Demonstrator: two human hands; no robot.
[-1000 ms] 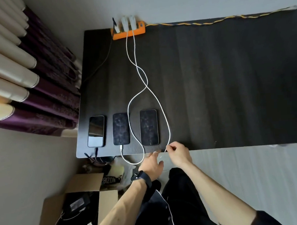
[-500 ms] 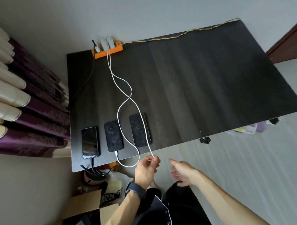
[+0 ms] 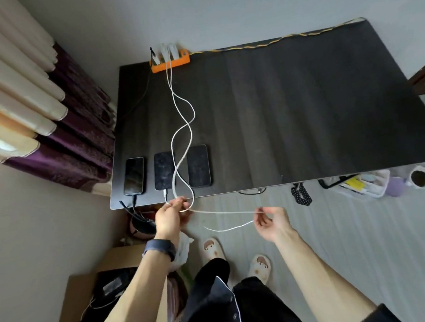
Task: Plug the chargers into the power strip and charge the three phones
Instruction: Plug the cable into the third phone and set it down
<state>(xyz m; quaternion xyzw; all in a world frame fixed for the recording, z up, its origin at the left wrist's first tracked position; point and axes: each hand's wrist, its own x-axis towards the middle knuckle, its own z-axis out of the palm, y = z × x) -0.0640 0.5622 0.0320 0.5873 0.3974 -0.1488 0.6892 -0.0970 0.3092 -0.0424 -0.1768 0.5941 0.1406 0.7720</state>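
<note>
Both hands pinch the white cable [image 3: 223, 212], stretched between left hand [image 3: 171, 217] and right hand [image 3: 272, 221].

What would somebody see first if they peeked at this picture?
Probably the white cable snaking down the dark table from the orange power strip at the far edge. The left hand and right hand stretch its loose end before three phones lined up along the near edge.
</note>
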